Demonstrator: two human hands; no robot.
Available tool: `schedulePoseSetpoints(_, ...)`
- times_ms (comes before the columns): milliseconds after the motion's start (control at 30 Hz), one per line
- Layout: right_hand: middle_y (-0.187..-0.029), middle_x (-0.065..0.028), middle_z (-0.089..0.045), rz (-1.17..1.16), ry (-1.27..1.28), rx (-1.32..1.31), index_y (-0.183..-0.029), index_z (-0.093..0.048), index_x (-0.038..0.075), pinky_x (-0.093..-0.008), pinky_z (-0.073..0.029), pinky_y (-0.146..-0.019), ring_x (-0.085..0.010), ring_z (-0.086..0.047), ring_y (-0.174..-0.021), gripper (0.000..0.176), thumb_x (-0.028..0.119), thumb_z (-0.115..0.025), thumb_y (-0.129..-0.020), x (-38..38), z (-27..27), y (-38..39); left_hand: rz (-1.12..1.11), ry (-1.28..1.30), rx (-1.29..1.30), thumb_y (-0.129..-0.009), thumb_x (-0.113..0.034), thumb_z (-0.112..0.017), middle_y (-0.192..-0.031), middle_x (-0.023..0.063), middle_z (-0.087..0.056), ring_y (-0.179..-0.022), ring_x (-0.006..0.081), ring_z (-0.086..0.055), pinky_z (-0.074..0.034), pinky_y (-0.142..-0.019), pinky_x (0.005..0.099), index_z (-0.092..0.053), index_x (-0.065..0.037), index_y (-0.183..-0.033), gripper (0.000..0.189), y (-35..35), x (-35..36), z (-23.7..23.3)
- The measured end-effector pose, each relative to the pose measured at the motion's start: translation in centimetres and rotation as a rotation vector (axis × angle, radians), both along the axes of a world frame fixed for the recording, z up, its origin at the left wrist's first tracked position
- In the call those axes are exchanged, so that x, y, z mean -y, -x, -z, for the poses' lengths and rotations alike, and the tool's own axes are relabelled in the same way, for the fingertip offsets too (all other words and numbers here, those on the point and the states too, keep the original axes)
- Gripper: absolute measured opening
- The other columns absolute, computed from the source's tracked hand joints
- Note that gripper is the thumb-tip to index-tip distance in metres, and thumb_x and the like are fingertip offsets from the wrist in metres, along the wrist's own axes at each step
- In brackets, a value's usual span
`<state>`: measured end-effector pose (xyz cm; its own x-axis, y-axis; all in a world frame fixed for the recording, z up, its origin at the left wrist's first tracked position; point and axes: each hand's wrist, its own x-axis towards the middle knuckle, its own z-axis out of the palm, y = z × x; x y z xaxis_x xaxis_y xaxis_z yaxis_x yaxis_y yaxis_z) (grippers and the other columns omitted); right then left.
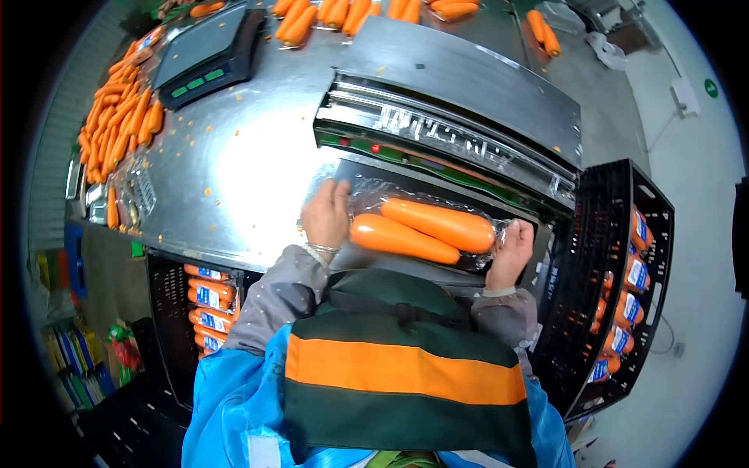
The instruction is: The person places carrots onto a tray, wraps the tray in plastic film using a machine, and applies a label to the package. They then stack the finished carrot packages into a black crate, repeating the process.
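Note:
Two large carrots (421, 230) lie side by side under clear plastic film (371, 189) on the dark plate (355, 169) at the front of a wrapping machine (460, 78). At their left end, my left hand (326, 214) is closed with its fingertips at the film's edge, slightly blurred. My right hand (512, 253) pinches the gathered film at the right end of the carrots. The film looks crumpled at both ends. The part of the film under the carrots is hidden.
Loose carrots (117, 125) are heaped at the left, near a digital scale (207, 54). Carrot packs (296, 23) lie along the back. Black crates with labelled packs stand at the right (624, 175) and lower left (168, 312), close beside my arms.

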<state>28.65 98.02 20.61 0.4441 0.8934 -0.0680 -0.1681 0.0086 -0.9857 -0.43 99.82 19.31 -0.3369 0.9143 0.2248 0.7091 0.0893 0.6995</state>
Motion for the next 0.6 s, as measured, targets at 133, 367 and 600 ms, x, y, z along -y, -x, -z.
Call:
schedulePoseSetpoints(133,-0.062,0.0033,-0.043,-0.022,-0.075,0.381,-0.086,-0.050,0.005,-0.0208,-0.034,-0.048,-0.0044,-0.041,-0.054,0.011,0.013,-0.050,-0.094,0.5,0.3,-2.1,-0.111,-0.037,-0.397,-0.091,-0.029,-0.053,-0.051,0.0146,-0.053,-0.044,0.0346,-0.053,-0.041,-0.041,0.0414,-0.055,-0.010,-0.069,0.029,1.7,0.2,-0.1)
schedulePoseSetpoints(367,-0.075,-0.0073,-0.062,-0.248,0.032,1.250,-0.081,-0.055,0.008,-0.0338,-0.043,-0.053,-0.0263,-0.059,-0.063,0.014,0.020,-0.060,-0.086,-0.7,-0.9,-1.1,0.063,-0.212,-0.695,-0.082,-0.027,-0.064,-0.052,0.0061,-0.049,-0.049,0.0234,-0.050,-0.040,-0.046,0.0371,-0.047,-0.012,-0.065,0.028,1.1,-0.5,0.0)
schedulePoseSetpoints(600,-0.083,-0.0053,-0.060,-0.686,0.547,-0.838,-0.088,-0.054,0.006,-0.0292,-0.046,-0.061,-0.0140,-0.058,-0.070,0.009,0.015,-0.057,-0.087,-0.3,-2.7,1.6,0.839,-0.097,1.277,-0.091,-0.030,-0.054,-0.088,0.0062,-0.060,-0.081,0.0129,-0.055,-0.046,-0.072,0.0296,-0.060,0.001,-0.092,0.031,1.4,3.4,-2.9)
